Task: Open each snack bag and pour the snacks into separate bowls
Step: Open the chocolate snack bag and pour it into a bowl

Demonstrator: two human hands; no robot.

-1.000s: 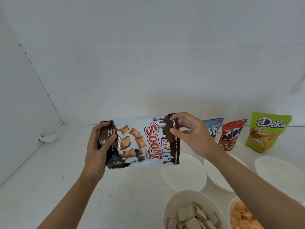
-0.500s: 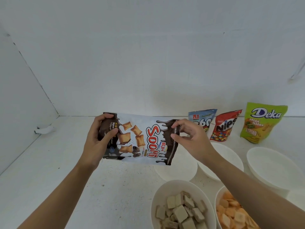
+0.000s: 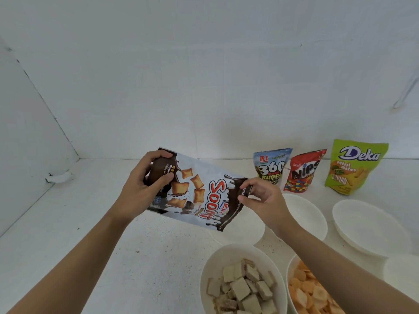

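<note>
I hold a white and brown Soomi snack bag [image 3: 204, 196] sideways in the air above the table. My left hand [image 3: 142, 189] grips its bottom end. My right hand [image 3: 260, 200] pinches the sealed top edge between thumb and fingers. The bag tilts down to the right, over an empty white bowl [image 3: 238, 232]. Three more bags stand by the back wall: a blue 360 bag [image 3: 271, 165], a red Nips bag [image 3: 303, 171] and a green Deka bag [image 3: 353, 166].
Two more empty white bowls [image 3: 310, 214] [image 3: 367, 225] sit to the right. Near the front, one bowl [image 3: 215, 261] holds beige wafer cubes and another [image 3: 292, 266] holds orange crackers. A white wall corner closes the left and back.
The bag has tilted so its right end drops lower, and both hands have shifted slightly with it. My view has dipped, showing more of the filled bowls.
</note>
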